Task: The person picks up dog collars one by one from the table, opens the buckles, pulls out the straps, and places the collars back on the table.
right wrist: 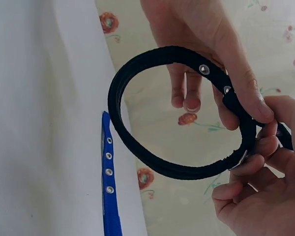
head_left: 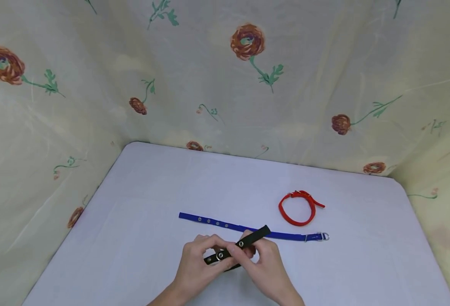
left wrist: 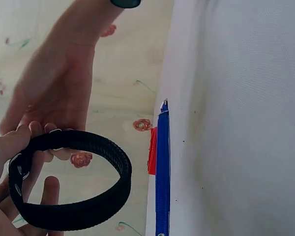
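Note:
A black collar (head_left: 258, 236) with metal eyelets is held between both hands above the table, bent into a loop. My left hand (head_left: 194, 262) pinches it near a metal ring at the left. Close beside it, my right hand (head_left: 268, 265) grips the strap between thumb and fingers, its free end sticking out up and to the right. Both wrist views show the round loop hanging from the fingers; parts of the buckle are hidden by them. Just beyond the hands lies a blue collar (head_left: 286, 235), stretched out flat, with eyelets at its left end and a buckle at its right.
A red collar (head_left: 297, 223), fastened in a ring, lies behind the blue one to the right. The white tabletop (head_left: 140, 187) is bordered at the back and sides by a cream flowered cloth (head_left: 194, 76).

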The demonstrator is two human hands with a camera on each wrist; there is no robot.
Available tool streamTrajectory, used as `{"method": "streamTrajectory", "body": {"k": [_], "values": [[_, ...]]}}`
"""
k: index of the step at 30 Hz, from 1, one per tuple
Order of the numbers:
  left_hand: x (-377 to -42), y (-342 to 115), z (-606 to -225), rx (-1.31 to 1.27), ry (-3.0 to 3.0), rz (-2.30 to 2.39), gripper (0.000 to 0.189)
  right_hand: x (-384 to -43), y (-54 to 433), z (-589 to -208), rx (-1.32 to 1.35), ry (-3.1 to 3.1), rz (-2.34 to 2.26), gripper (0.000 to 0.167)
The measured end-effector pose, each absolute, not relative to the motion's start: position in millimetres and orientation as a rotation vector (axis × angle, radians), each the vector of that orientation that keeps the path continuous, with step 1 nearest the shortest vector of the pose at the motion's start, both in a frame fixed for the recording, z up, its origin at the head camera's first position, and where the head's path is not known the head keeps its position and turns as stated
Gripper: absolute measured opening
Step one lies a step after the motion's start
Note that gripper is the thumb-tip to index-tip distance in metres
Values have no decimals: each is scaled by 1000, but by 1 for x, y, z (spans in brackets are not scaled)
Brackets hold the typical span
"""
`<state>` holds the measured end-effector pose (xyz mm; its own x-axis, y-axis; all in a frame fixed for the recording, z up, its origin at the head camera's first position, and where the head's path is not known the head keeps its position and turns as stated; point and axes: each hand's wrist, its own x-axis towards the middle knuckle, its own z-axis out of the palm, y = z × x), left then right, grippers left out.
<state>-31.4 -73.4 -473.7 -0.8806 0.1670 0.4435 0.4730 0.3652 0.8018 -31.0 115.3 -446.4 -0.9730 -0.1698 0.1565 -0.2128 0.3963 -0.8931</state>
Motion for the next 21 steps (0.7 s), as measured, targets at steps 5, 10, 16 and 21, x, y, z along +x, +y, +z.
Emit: {"method": "streamTrajectory", "body": {"k": [5, 10, 16, 21], "values": [[-31, -74, -473, -569, -2372, -1462, 28, -30, 113, -449, 317, -2604, 1644, 22], [-31, -74, -473, -585, -2389, -1491, 27, -29, 112, -451, 340, -2566, 1631, 25], [-32, -73, -476, -615, -2353, -1537, 26, -30, 112, -454, 365, -2531, 1559, 26], [-31, -71, -478, -631, -2351, -1569, 24, -31, 113, -454, 341, -2540, 1544, 28]]}}
